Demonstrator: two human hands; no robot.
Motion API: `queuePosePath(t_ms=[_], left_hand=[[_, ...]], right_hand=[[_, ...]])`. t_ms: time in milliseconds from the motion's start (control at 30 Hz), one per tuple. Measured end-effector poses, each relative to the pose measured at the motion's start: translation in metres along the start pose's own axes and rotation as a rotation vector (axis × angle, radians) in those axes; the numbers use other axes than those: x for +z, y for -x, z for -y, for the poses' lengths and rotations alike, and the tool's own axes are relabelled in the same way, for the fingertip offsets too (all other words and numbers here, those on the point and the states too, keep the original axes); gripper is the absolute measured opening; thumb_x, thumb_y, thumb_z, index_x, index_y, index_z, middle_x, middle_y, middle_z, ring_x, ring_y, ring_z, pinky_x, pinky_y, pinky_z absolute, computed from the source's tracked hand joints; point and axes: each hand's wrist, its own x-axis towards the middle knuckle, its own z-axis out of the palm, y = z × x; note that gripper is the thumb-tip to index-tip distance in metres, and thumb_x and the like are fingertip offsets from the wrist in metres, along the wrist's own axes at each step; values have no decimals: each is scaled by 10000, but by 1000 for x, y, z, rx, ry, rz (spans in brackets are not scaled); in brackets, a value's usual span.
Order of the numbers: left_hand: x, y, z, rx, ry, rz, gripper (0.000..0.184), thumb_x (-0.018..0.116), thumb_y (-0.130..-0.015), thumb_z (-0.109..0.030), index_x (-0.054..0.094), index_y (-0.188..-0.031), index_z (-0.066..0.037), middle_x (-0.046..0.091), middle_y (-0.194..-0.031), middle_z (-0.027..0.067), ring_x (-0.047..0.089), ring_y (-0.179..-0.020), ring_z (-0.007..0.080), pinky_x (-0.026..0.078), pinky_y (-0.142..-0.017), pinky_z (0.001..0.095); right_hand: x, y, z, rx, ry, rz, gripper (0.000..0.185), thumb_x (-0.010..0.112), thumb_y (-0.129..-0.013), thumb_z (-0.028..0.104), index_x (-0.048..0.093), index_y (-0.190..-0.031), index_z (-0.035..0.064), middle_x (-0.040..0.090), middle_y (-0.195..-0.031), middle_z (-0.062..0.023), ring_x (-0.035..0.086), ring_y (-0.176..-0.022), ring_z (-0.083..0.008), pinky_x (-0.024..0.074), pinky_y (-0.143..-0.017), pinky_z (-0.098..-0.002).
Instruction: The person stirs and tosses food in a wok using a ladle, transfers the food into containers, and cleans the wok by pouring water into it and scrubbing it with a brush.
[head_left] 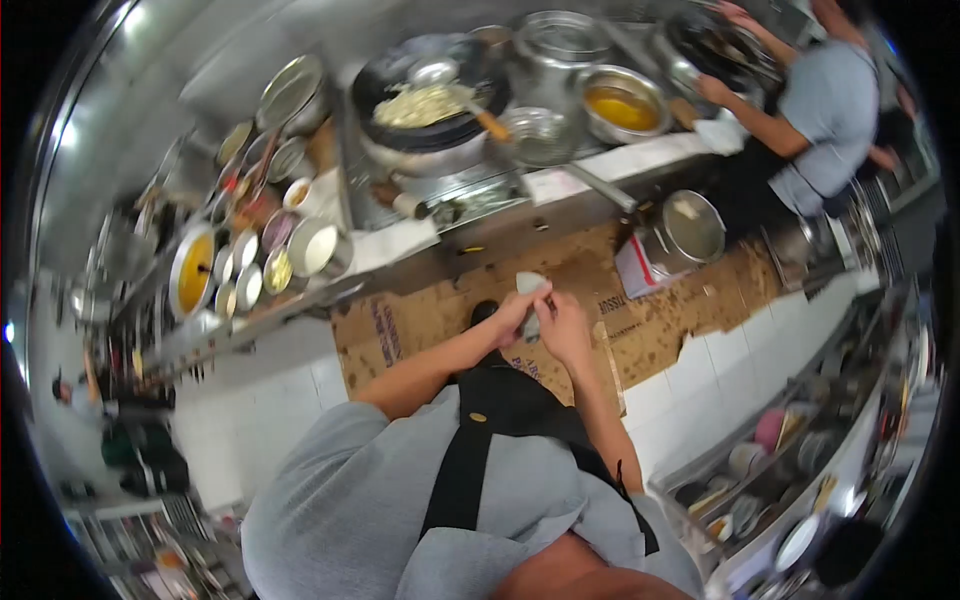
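Left hand point(511, 316) and right hand point(562, 322) close together on a pale cloth point(530, 281), in front of the torso.

Fingers of both hands are bent inward and appear to pinch the cloth between them; blur prevents telling which fingers bear on it. One part stands out beyond the fingertips, another shows below, between the hands. Judged light, soft and limp, not fragile; dampness or grease, which cannot be confirmed, would make it slippery. Best hold: the bunched middle, or the free end past the fingertips. Beneath: stained cardboard point(430, 320). Ahead: steel counter point(462, 247), bearing a wok point(385, 70) with pale food point(415, 108). Right: metal pot point(693, 228); beyond it, a co-worker point(825, 105) at the counter.
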Motion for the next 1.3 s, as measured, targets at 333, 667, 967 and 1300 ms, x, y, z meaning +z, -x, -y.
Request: queuePosePath(t_ms=[333,667,967,1300], left_hand=[[-129,-69,-169,540,536,-338,553,426,-862,-566,470,-1166,-107,521,-1151,83,519,-1060,198,446,-831,369],[-197,-205,-276,255,701,-171,446,461,-853,-557,533,-1006,-145,588,-918,20,569,-844,182,465,-724,369],[-182,-225,-287,127,821,-340,169,552,-771,-123,518,-924,-61,554,-846,102,546,-747,259,460,-659,442],[-194,-237,-293,20,814,-504,181,502,-723,-39,512,-898,-83,535,-836,103,521,-754,279,437,-704,496]], right_hand=[[145,-246,105,-183,66,261,134,584,-718,110,594,-794,0,606,-765,-224,594,-714,-379,473,-640,-431],[178,-421,89,-502,144,-25,183,583,-746,152,611,-809,-17,620,-782,-216,597,-683,-399,488,-667,-431],[115,-463,58,840,-777,937,233,605,-803,135,459,-962,46,577,-672,-131,524,-471,-157,423,-420,-263],[-7,-449,37,-302,401,654,632,535,-740,36,323,-1336,56,593,-754,-267,604,-696,-381,483,-660,-441]])
